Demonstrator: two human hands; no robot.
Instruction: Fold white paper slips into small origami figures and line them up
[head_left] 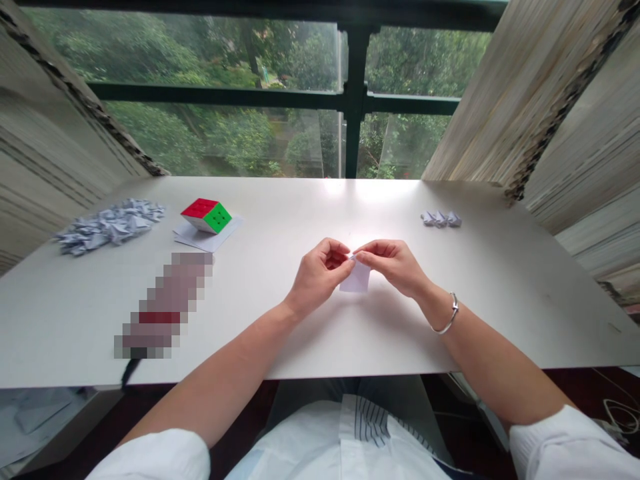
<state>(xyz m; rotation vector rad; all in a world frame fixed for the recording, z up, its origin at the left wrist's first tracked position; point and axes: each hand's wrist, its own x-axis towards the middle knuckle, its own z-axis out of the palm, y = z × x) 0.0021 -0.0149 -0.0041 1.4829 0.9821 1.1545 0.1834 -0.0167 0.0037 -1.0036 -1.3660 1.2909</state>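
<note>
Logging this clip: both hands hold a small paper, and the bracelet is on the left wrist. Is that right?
Not quite: the head view shows the bracelet on the right wrist. The left hand and right hand do hold the paper.

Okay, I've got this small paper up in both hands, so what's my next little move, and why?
Probably pinch a crease along the top of the paper: your left hand and right hand meet there, while the part below looks flat.
</note>
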